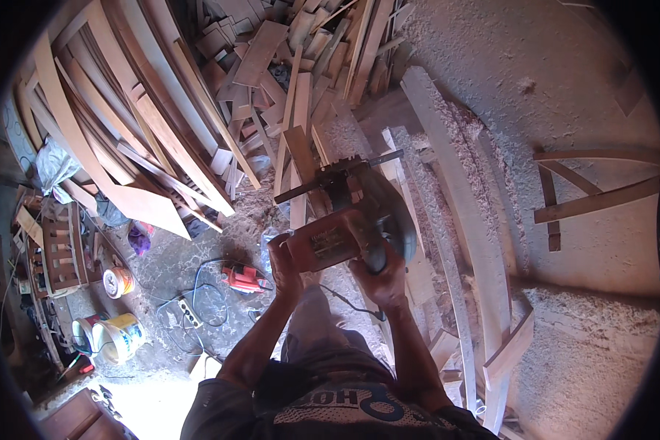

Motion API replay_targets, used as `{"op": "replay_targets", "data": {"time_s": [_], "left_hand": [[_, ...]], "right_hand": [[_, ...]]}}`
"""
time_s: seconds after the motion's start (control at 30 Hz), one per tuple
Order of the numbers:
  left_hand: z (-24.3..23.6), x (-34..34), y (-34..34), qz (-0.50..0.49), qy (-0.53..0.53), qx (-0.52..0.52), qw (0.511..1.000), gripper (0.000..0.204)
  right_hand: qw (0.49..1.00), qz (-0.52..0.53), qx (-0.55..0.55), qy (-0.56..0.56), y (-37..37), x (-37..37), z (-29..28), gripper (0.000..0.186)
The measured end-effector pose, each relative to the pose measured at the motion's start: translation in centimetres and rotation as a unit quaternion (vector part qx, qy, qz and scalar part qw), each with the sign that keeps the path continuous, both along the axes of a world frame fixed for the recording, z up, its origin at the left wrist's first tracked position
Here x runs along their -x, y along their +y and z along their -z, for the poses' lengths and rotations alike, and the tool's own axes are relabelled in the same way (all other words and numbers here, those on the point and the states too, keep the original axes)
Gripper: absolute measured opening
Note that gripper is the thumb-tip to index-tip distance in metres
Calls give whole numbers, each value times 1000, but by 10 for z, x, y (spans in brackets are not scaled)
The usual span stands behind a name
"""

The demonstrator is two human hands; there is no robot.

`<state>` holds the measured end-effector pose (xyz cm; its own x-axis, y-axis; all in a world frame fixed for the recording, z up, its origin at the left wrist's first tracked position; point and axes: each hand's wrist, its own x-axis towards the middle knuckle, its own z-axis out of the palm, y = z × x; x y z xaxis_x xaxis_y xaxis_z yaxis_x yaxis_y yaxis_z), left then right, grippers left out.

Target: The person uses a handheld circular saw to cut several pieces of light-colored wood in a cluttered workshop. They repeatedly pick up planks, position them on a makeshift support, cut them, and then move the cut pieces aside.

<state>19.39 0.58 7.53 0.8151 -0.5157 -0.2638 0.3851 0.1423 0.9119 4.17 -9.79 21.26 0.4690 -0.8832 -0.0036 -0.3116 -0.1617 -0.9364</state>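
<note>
A circular saw (323, 240) with a red motor housing is held up in front of me, above my legs. My right hand (385, 282) wraps round its dark rear handle. At the end of the motor housing, my left hand (286, 270) grips and supports the saw from the left. The saw's dark base plate (330, 176) faces away from me, and its grey guard is on the right. I cannot make out the blade. From near the handle a dark cord (352, 302) trails down to the right.
Long boards (136, 110) lean at the far left beside a scrap wood heap (264, 62). Sawdust-covered planks (466, 191) stand along the right. On the floor lie a red power tool (245, 279), a power strip (190, 314) with looping cable, and buckets (125, 334).
</note>
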Motion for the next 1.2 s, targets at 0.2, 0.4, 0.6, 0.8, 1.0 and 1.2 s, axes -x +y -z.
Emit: {"op": "replay_targets", "data": {"time_s": [0.2,0.4,0.6,0.8,1.0,1.2], "left_hand": [[99,36,14,149,20,-114,982,51],[91,91,-48,260,167,-187,932,75],[139,129,-105,214,-56,-295,929,84],[138,114,-104,238,-119,-192,945,69],[93,135,-117,260,-46,-328,907,89],[98,120,-128,283,-213,-366,860,76]], "right_hand": [[997,52,-27,55,41,78,-64,46],[967,235,-56,76,110,181,-97,35],[934,340,-80,68,190,252,-132,29],[897,429,-46,93,230,264,-155,55],[861,505,-66,9,254,226,-167,54],[820,566,-88,1,280,197,-199,46]]}}
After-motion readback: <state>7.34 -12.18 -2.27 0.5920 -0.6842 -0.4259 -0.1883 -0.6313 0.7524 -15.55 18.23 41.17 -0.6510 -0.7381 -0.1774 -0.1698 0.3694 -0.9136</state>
